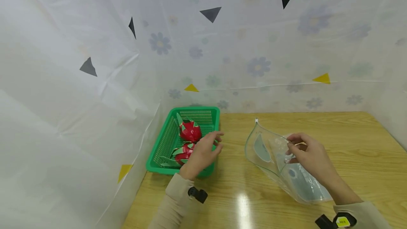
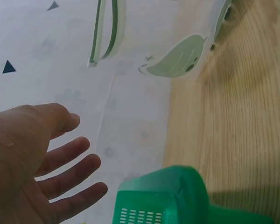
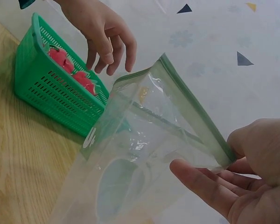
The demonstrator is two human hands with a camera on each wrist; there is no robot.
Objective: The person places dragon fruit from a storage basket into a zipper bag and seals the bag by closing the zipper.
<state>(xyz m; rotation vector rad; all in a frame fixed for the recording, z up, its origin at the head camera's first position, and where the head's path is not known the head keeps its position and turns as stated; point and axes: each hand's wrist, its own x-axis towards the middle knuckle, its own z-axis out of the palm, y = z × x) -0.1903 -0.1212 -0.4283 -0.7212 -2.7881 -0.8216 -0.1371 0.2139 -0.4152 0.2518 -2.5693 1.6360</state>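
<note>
A green plastic basket stands at the table's left edge and holds two red dragon fruits with green scales, one at the back and one nearer. My left hand hovers over the basket's right rim, next to the nearer fruit, with loosely spread fingers and nothing in it. My right hand pinches the upper rim of a clear zip bag between thumb and fingers and holds its mouth open toward the basket. The bag has green printed shapes and looks empty.
The wooden table stretches to the right and toward me. A white plastic sheet with flower prints and small triangles closes off the back and left side, right behind the basket.
</note>
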